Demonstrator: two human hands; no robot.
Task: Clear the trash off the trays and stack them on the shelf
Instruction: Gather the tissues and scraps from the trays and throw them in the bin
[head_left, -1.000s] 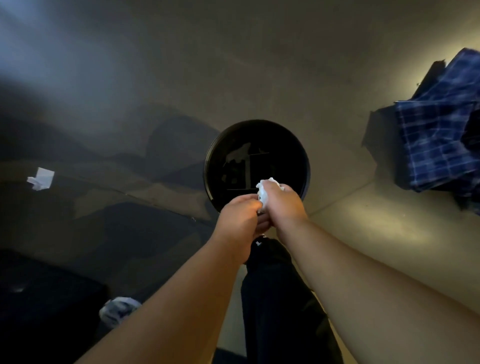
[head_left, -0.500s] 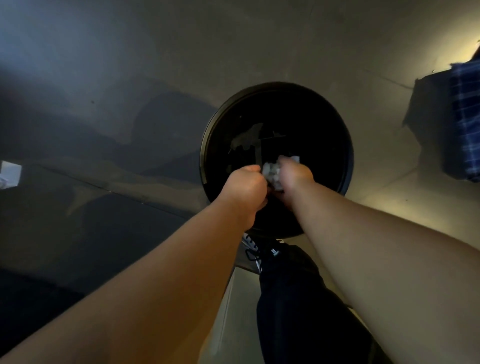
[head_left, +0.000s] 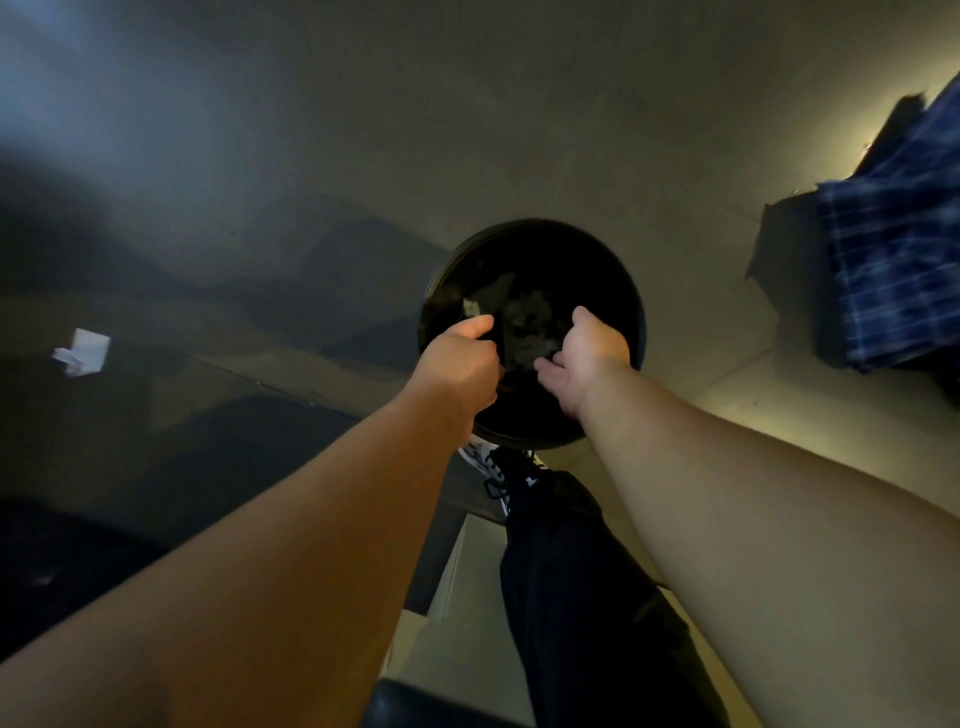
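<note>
— Dim grey floor (head_left: 291, 156) fills the frame, so start at the bottom: what's nearest?

— Two bare forearms rising from the lower corners, with a dark trouser leg (head_left: 571, 597) and a laced shoe (head_left: 501, 470) between them. Above the shoe, at centre, stands the round black bin (head_left: 447, 280), and both hands hang over its mouth

— What's different from half a second back?

— Then the hands were pressed together around a white wad. Now they've parted. The right hand (head_left: 592, 353) has its grip apart, fingers spread and empty. The left hand (head_left: 462, 364) is loosely curled with the thumb out; I see nothing in it. Pale crumpled trash (head_left: 524, 322) shows between them, down inside the bin

— So that load is dropped?

— I'd judge so. The trays and shelf aren't in view, so stacking looks yet to come

— Anything farther off?

— A white scrap (head_left: 83, 353) lies on the floor at middle left, well apart from the bin. At the right edge, blue plaid cloth (head_left: 904, 249) drapes over something dark
</note>
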